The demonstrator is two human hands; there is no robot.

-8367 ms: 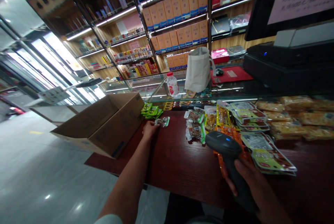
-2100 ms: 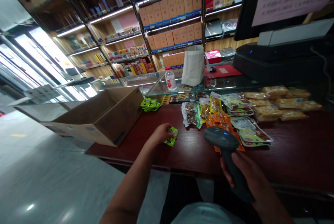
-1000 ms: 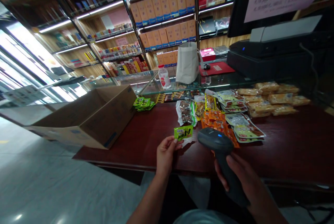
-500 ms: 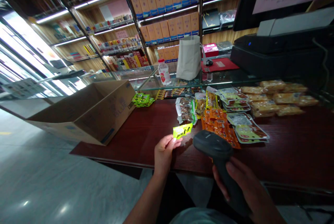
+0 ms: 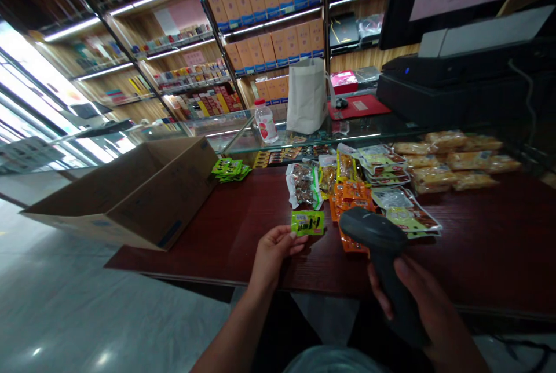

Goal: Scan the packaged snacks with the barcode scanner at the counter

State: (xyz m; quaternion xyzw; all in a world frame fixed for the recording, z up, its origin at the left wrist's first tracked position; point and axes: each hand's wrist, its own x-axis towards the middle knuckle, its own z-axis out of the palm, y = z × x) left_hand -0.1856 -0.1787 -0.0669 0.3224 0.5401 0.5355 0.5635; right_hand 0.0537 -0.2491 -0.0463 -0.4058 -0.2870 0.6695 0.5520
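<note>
Between thumb and fingers, my left hand [image 5: 278,248] pinches the end of a small green snack packet [image 5: 309,223], its printed face turned up. My right hand [image 5: 419,292] is wrapped round the handle of a black barcode scanner [image 5: 373,228], whose head points left, to the right of the packet. Orange snack packets [image 5: 354,190] lie partly hidden behind the scanner head. Just beyond the held packet is a clear bag of brown pieces [image 5: 304,182]. A pile of similar green packets [image 5: 231,169] lies farther back, beside the carton.
An open cardboard box [image 5: 174,199] stands on the left. Flat silver-and-green pouches [image 5: 403,208] and wrapped bread packs [image 5: 434,179] occupy the right of the dark red counter [image 5: 208,245]. Behind are a bottle [image 5: 266,123], a white paper bag [image 5: 306,98] and a monitor [image 5: 397,8].
The bright light on the green packet has gone, and the packet now lies flatter. My right hand has drawn the scanner a little to the right, away from it.
</note>
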